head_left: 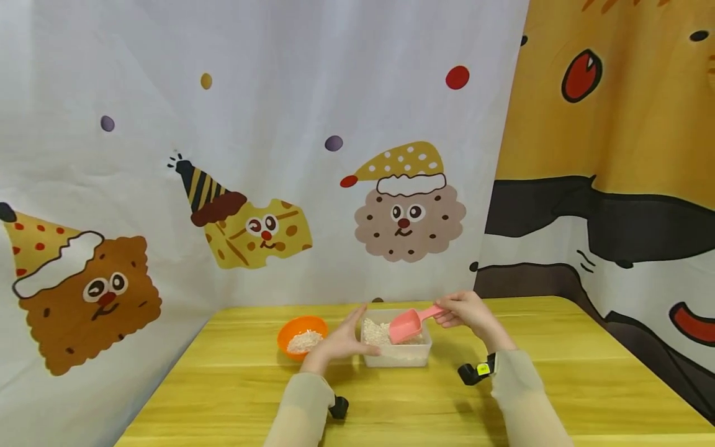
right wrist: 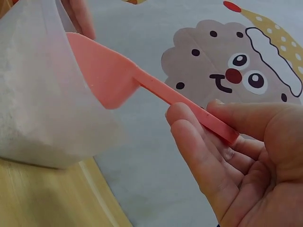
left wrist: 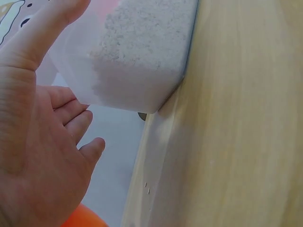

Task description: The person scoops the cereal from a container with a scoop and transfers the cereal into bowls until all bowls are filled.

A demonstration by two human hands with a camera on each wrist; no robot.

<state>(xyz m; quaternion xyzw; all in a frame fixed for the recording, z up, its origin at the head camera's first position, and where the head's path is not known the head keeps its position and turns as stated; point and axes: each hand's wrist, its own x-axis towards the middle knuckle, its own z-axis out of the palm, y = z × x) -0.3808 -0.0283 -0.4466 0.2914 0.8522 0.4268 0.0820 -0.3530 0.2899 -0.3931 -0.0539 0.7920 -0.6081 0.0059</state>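
Observation:
A pink scoop (head_left: 406,326) tilts down into a translucent plastic box (head_left: 396,357) of pale, oat-like flakes (head_left: 375,333). My right hand (head_left: 468,313) pinches the end of the scoop's handle (right wrist: 189,109) between thumb and fingers, to the right of the box. Part of the scoop's bowl is hidden behind the box wall in the right wrist view. At the box's left side, my left hand (head_left: 341,341) is spread, its thumb (left wrist: 47,33) along the near wall and its fingertips (left wrist: 78,125) close to the corner.
An orange bowl (head_left: 285,335) with similar pale flakes (head_left: 305,341) stands left of the box, behind the left hand. Everything sits on a yellow wood-grain table (head_left: 234,372). A printed cloth (head_left: 313,93) hangs right behind the table's far edge.

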